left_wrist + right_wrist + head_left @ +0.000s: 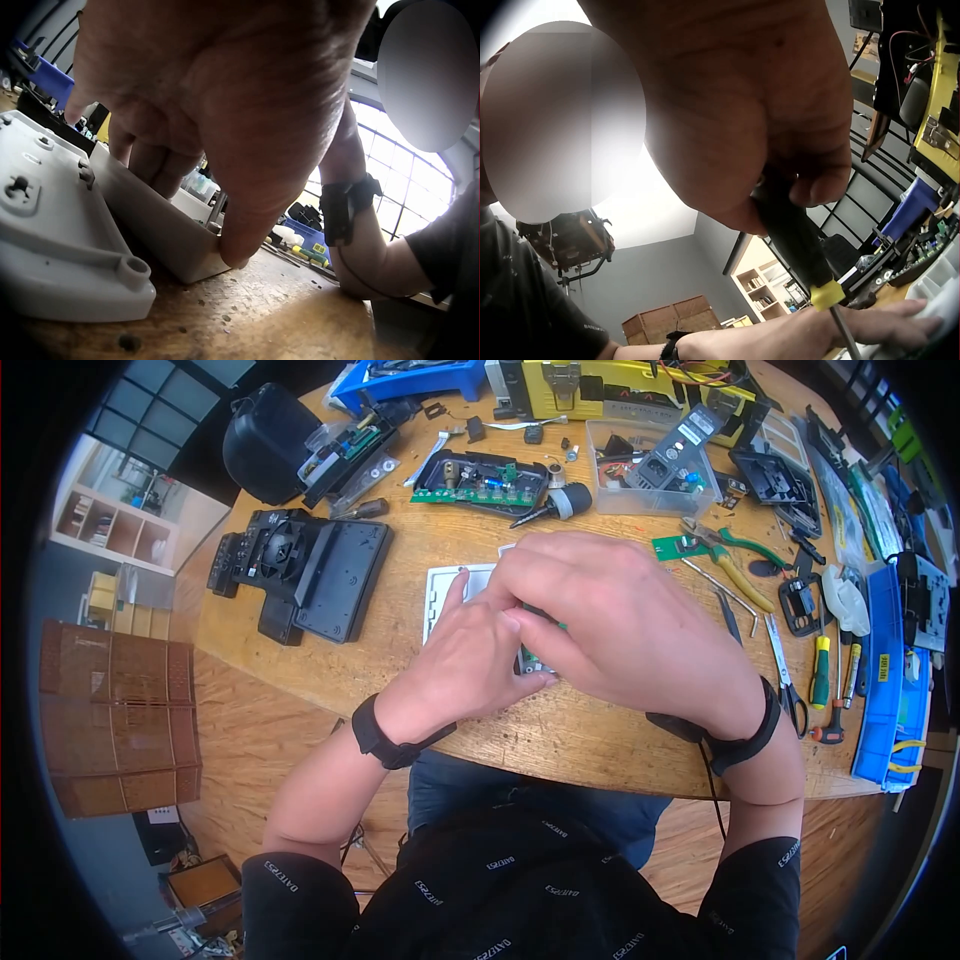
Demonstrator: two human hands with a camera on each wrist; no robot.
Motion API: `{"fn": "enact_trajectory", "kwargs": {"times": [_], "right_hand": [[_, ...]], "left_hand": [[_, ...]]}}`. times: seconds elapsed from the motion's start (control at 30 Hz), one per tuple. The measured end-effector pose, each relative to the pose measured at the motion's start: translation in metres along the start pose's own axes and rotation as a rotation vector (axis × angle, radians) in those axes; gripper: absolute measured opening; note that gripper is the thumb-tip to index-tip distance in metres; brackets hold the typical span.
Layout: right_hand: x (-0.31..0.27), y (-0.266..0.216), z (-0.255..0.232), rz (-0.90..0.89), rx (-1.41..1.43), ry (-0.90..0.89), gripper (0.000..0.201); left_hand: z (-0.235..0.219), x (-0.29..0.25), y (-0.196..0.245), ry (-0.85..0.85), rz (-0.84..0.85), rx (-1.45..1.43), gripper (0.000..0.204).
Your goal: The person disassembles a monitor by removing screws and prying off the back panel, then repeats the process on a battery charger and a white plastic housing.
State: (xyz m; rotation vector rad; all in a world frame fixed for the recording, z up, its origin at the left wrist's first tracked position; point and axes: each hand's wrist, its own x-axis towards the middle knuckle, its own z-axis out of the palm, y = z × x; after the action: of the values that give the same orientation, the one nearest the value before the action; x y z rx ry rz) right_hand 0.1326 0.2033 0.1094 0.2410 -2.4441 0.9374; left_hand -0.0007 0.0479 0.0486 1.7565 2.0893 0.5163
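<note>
My left hand [462, 660] grips a white plastic housing [169, 225], its thumb pressed on the near end and its fingers along the other side. A white plastic cover [56, 232] with a hollow post and a keyhole slot lies beside the housing; its slotted edge shows in the head view. Above the housing, my right hand [625, 625] holds a screwdriver [799, 244] with a black handle and a yellow collar. The metal shaft points down past the left hand, and the tip is hidden. Bits of a green circuit board [530, 660] show between the hands.
Left on the wooden table stands a black device [335, 575]. Behind the hands lie an open case with a circuit board [470, 495] and a clear plastic box [650, 495]. Pliers [735, 555], scissors [782, 665], more screwdrivers and a blue tray [880, 680] lie to the right.
</note>
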Motion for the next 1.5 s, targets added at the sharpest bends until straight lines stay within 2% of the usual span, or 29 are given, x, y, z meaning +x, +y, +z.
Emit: {"fn": "enact_trajectory", "kwargs": {"times": [0.1,0.17,0.23,0.43,0.53,0.97,1.5], "right_hand": [[0.001,-0.001,0.0,0.014,0.003,-0.01,0.014],[0.002,-0.001,0.0,-0.061,0.005,0.04,0.011],[-0.001,0.001,0.002,-0.058,0.003,0.029,0.01],[-0.001,-0.001,-0.005,-0.01,-0.037,-0.035,0.014],[0.001,-0.006,-0.007,0.004,-0.037,-0.039,0.013],[0.001,-0.003,0.0,-0.04,-0.006,-0.006,0.013],[-0.001,-0.003,0.002,-0.031,-0.038,-0.009,0.018]], "left_hand": [[0.001,0.0,-0.001,0.014,0.011,0.01,0.054],[0.004,0.001,-0.003,0.023,0.016,0.019,0.055],[0.007,0.001,-0.005,0.104,0.056,0.007,0.053],[0.003,0.002,-0.004,0.021,0.038,0.073,0.049],[-0.001,0.002,0.002,0.044,0.025,0.006,0.048],[0.008,0.001,-0.009,0.042,0.034,0.027,0.047],[0.003,0.002,-0.003,0.031,-0.002,-0.013,0.057]]}}
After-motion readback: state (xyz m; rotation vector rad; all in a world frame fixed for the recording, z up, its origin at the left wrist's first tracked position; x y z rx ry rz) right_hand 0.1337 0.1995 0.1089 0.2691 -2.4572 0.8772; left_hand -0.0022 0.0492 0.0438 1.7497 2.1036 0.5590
